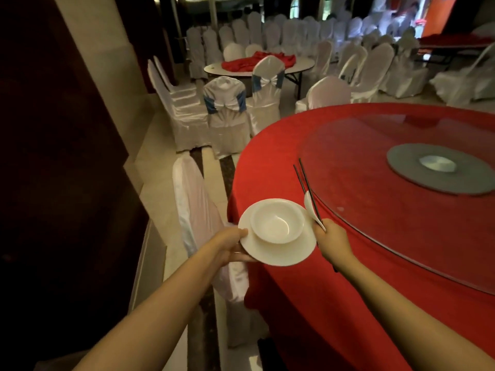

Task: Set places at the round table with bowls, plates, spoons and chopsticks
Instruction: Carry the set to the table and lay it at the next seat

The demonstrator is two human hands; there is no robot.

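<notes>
My left hand point(231, 246) grips the left rim of a white plate point(278, 253), with a white bowl point(277, 220) sitting on it. Plate and bowl hover above the near left edge of the round table with a red cloth point(270, 167). My right hand point(333, 241) is shut on a white spoon point(311, 207) and a pair of dark chopsticks point(305, 180), which point up and away over the cloth. No dishes lie on the cloth in view.
A glass turntable point(375, 210) with a grey hub point(439, 168) covers the table's middle. A white-covered chair point(198, 210) stands against the table edge below the plate. More covered chairs point(227, 108) and another round table point(257, 66) stand behind. A dark wall runs along the left.
</notes>
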